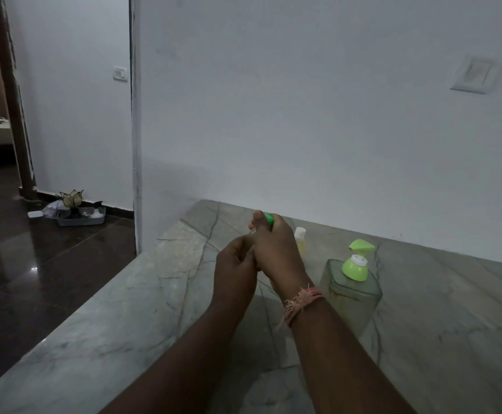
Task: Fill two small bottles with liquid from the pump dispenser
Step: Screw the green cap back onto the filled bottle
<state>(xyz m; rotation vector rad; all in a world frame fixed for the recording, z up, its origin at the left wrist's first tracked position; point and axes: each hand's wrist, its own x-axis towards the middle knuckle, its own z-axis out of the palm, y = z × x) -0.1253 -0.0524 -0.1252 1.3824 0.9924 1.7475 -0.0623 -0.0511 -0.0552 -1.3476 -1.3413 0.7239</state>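
Observation:
A clear square pump dispenser with a green pump head stands on the marble counter, right of my hands. My right hand is curled around a small green-capped thing, of which only the green tip shows above my fingers. My left hand is curled just below and left of it, touching my right hand; what it grips is hidden. A small bottle with a white cap and yellowish liquid stands behind my right hand, partly hidden.
A white wall runs along the back of the counter. The counter's left edge drops to a dark glossy floor. A tray of clutter sits on the floor by the far wall.

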